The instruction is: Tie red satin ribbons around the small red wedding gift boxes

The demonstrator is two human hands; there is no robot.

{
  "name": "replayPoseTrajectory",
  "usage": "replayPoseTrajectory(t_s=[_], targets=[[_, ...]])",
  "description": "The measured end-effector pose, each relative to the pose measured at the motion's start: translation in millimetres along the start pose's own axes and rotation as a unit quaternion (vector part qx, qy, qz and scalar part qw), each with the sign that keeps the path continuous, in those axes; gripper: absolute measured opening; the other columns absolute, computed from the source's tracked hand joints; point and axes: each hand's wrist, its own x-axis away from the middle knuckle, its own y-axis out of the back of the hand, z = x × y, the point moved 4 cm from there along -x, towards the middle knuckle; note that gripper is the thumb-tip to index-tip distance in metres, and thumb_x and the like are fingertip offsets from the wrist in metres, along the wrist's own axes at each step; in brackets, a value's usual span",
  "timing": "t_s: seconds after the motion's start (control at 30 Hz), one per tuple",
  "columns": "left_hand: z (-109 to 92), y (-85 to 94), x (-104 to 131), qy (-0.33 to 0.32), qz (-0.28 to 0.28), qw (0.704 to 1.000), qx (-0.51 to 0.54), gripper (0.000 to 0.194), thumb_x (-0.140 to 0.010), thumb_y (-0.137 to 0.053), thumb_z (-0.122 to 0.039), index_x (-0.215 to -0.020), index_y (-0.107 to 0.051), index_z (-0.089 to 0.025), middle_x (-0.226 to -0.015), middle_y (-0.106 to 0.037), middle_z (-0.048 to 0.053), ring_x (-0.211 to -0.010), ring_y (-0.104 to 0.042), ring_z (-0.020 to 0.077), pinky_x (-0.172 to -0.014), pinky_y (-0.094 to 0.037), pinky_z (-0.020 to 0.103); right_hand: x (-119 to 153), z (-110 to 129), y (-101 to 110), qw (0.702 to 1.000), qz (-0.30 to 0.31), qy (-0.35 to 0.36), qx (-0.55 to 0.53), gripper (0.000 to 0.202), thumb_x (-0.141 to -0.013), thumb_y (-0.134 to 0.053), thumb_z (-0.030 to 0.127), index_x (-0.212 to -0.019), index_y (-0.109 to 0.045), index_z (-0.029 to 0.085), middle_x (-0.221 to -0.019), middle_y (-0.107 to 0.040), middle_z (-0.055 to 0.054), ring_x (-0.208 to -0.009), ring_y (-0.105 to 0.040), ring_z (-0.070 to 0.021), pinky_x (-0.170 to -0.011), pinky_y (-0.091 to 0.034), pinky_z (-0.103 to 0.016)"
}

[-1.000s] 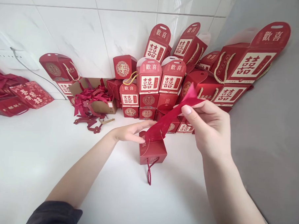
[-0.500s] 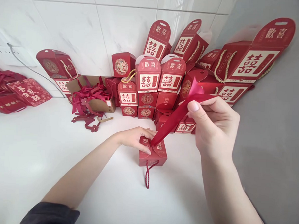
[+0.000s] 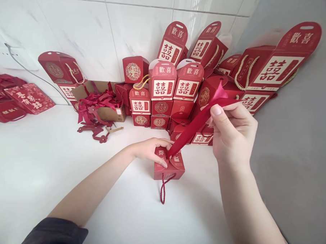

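A small red gift box (image 3: 174,173) with a dark red cord handle (image 3: 163,188) sits on the white table. Across its top lies my left hand (image 3: 153,150), thumb on the near side and fingers on the far side, gripping the box. A red ribbon (image 3: 191,132) rises on a slant from the middle of the lid. Its upper end is pinched between the thumb and fingers of my right hand (image 3: 233,128), held above and to the right of the box. Where the ribbon meets the lid is partly hidden by my left fingers.
Behind stand stacked red gift boxes (image 3: 161,87), reaching to the tiled wall. A brown carton (image 3: 109,114) holds tangled red ribbons, with flower-shaped straps (image 3: 100,137) in front. Red bags (image 3: 8,110) lie far left. A grey surface (image 3: 294,142) rises at the right.
The box and my left hand appear slightly further right in the picture. My right hand keeps its pinch on the ribbon, which is still drawn up from the lid.
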Motion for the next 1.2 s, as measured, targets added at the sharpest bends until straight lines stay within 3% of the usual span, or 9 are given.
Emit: replayPoseTrajectory(t_s=[0.17,0.4,0.57,0.7,0.87,1.0,1.1,1.17,1.2], targets=[[-2,3.6,0,-0.002,0.014,0.999,-0.035,0.033,-0.070,-0.080,-0.032,-0.102,-0.076,-0.023,-0.132,-0.061,0.008,-0.134,-0.046,0.0256,-0.112,-0.037,0.035,-7,-7,-4,1.000,0.006,-0.006,-0.004,0.026,-0.083,-0.069,0.041,-0.073,-0.054,0.022,-0.064,-0.051,0.004,-0.055,-0.049,-0.0104,-0.055,-0.043,-0.026],[-18,8.2,6,-0.008,0.022,0.995,-0.098,0.029,-0.077,-0.075,-0.033,-0.106,-0.076,-0.026,-0.118,-0.070,0.004,-0.122,-0.054,0.0230,-0.107,-0.041,0.033,-23,-21,-21,0.996,0.045,-0.033,-0.067,0.025,-0.082,-0.070,0.037,-0.072,-0.054,0.021,-0.061,-0.050,0.005,-0.053,-0.046,-0.0085,-0.053,-0.040,-0.023],[5,7.8,1,-0.025,0.005,1.000,-0.001,0.029,-0.071,-0.080,-0.032,-0.098,-0.079,-0.022,-0.110,-0.073,0.009,-0.121,-0.054,0.0251,-0.104,-0.043,0.034,-20,-18,-26,0.997,0.040,-0.037,-0.056,0.024,-0.083,-0.069,0.038,-0.073,-0.054,0.021,-0.063,-0.051,0.005,-0.054,-0.047,-0.0086,-0.055,-0.043,-0.023],[28,8.6,-4,-0.019,-0.044,0.996,0.071,0.023,-0.068,-0.082,-0.032,-0.087,-0.080,-0.019,-0.098,-0.075,0.011,-0.114,-0.058,0.0254,-0.102,-0.044,0.037,-21,-15,-21,0.998,0.035,-0.019,-0.055,0.025,-0.082,-0.070,0.038,-0.072,-0.054,0.022,-0.062,-0.053,0.005,-0.053,-0.050,-0.0091,-0.053,-0.043,-0.024],[28,6.1,-7,-0.008,-0.068,0.995,0.072,0.022,-0.069,-0.081,-0.036,-0.083,-0.080,-0.020,-0.091,-0.076,0.010,-0.111,-0.059,0.0255,-0.103,-0.043,0.040,-23,-17,-16,0.999,0.024,-0.017,-0.026,0.027,-0.082,-0.070,0.043,-0.073,-0.053,0.023,-0.059,-0.051,0.005,-0.050,-0.053,-0.0107,-0.052,-0.046,-0.025],[24,3.8,-6,-0.008,-0.069,0.996,0.064,0.021,-0.069,-0.082,-0.035,-0.083,-0.080,-0.020,-0.093,-0.076,0.011,-0.115,-0.058,0.0265,-0.103,-0.044,0.040,-19,-29,-29,0.998,0.009,-0.034,-0.049,0.026,-0.084,-0.067,0.044,-0.075,-0.051,0.024,-0.064,-0.055,0.004,-0.055,-0.059,-0.0113,-0.057,-0.050,-0.025],[25,2.7,-6,-0.003,-0.067,0.996,0.063,0.020,-0.068,-0.082,-0.034,-0.081,-0.080,-0.019,-0.090,-0.076,0.011,-0.112,-0.061,0.0263,-0.101,-0.046,0.038,-12,-45,-43,0.992,0.085,-0.083,-0.038,0.021,-0.086,-0.062,0.044,-0.087,-0.055,0.024,-0.084,-0.064,0.001,-0.067,-0.064,-0.0122,-0.064,-0.053,-0.026],[27,2.3,-5,0.007,-0.069,0.995,0.073,0.020,-0.068,-0.082,-0.035,-0.078,-0.080,-0.018,-0.089,-0.076,0.011,-0.102,-0.065,0.0250,-0.095,-0.049,0.036,-2,-57,-46,0.973,0.187,-0.123,0.050,0.022,-0.088,-0.059,0.044,-0.096,-0.059,0.024,-0.099,-0.066,-0.002,-0.071,-0.064,-0.0132,-0.065,-0.052,-0.028],[28,2.1,-5,0.012,-0.070,0.994,0.078,0.021,-0.068,-0.082,-0.036,-0.077,-0.080,-0.017,-0.088,-0.076,0.011,-0.097,-0.067,0.0241,-0.092,-0.051,0.036,5,-63,-43,0.955,0.232,-0.143,0.114,0.023,-0.090,-0.055,0.045,-0.093,-0.062,0.023,-0.095,-0.067,-0.002,-0.069,-0.063,-0.0139,-0.066,-0.051,-0.029]])
